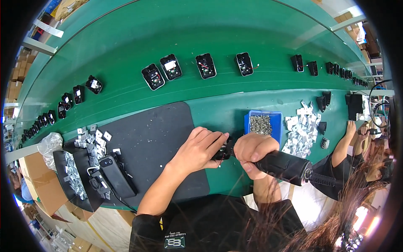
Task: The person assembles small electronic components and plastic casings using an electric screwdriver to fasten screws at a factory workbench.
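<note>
My left hand [200, 149] is closed around a small black plastic housing [222, 153] at the edge of the dark mat. Fingers cover much of the housing, so its inside is hidden. Wrapped in my right hand [255, 152] is a black electric screwdriver [285, 166], its cord trailing off to the right. The screwdriver points left toward the housing; I cannot tell whether its tip touches it. Just beyond my right hand stands a blue bin [276, 126] of small metal screws [260, 124].
Silver metal plates [301, 131] lie right of the bin, with more [97, 143] at left. Open black housings [206, 66] line the green belt [268, 46]. A phone-shaped black device [117, 175] and a plate-filled black box [93, 194] lie left. A co-worker's arm [342, 145] is at right.
</note>
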A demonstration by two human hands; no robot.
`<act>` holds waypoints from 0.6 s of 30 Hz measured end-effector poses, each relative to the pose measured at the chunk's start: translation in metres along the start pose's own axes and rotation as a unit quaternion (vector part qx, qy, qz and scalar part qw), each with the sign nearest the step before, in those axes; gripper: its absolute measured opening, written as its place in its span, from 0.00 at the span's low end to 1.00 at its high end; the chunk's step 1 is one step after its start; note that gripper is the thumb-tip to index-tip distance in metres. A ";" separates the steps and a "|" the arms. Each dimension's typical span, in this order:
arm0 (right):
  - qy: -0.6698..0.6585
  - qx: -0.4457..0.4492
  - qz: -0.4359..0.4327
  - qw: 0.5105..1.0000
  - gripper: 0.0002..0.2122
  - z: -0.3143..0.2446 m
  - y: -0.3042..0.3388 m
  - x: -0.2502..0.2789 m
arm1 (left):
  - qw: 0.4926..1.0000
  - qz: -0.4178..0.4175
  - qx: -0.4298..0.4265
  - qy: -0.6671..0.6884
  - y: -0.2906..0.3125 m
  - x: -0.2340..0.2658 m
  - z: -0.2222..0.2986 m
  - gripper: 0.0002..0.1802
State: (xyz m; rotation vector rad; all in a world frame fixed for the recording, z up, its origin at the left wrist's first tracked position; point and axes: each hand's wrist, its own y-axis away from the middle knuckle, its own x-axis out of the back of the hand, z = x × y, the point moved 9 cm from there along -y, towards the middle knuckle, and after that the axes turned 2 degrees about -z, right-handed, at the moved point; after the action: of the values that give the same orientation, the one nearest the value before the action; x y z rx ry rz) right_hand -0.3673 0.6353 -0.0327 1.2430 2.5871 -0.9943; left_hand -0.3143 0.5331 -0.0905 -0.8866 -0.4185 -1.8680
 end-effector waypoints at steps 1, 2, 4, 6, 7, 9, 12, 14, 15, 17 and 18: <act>-0.005 -0.006 -0.020 1.000 0.16 0.000 -0.002 -0.003 | 1.000 0.002 -0.002 0.003 0.000 0.001 0.000 0.41; -0.004 -0.008 -0.020 1.000 0.16 -0.001 -0.002 -0.004 | 1.000 0.004 -0.003 0.006 0.000 0.001 -0.001 0.42; -0.018 -0.011 0.001 1.000 0.16 0.000 0.000 -0.003 | 1.000 0.002 -0.006 0.007 0.000 0.002 -0.001 0.42; -0.026 -0.006 0.017 1.000 0.17 0.000 0.006 -0.002 | 1.000 0.000 -0.007 0.006 0.002 0.001 -0.001 0.42; -0.030 0.003 0.034 0.999 0.17 -0.001 0.008 0.002 | 1.000 0.006 -0.006 0.009 0.001 0.001 0.000 0.42; -0.015 0.019 0.024 0.999 0.18 -0.003 0.011 -0.001 | 1.000 0.014 -0.005 0.011 0.001 0.001 0.002 0.42; 0.076 0.033 0.054 0.995 0.15 -0.011 0.011 -0.007 | 1.000 0.016 -0.007 -0.010 0.001 0.000 0.003 0.42; 0.089 0.043 0.054 0.994 0.15 -0.014 0.015 -0.010 | 1.000 0.019 0.007 -0.004 0.001 0.000 0.001 0.41; 0.101 0.050 0.054 0.992 0.16 -0.015 0.018 -0.011 | 1.000 0.020 0.005 -0.005 0.001 -0.001 0.001 0.41; 0.108 0.069 0.059 0.990 0.17 -0.017 0.020 -0.012 | 1.000 0.017 0.002 -0.002 -0.002 -0.001 0.002 0.41; 0.107 0.068 0.068 0.990 0.19 -0.017 0.020 -0.012 | 1.000 0.017 0.000 -0.002 -0.003 0.001 0.003 0.41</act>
State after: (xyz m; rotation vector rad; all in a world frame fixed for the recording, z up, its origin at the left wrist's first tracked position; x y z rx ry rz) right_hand -0.3421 0.6468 -0.0253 1.6200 2.5801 -1.0811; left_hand -0.3156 0.5362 -0.0875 -0.8939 -0.4036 -1.8360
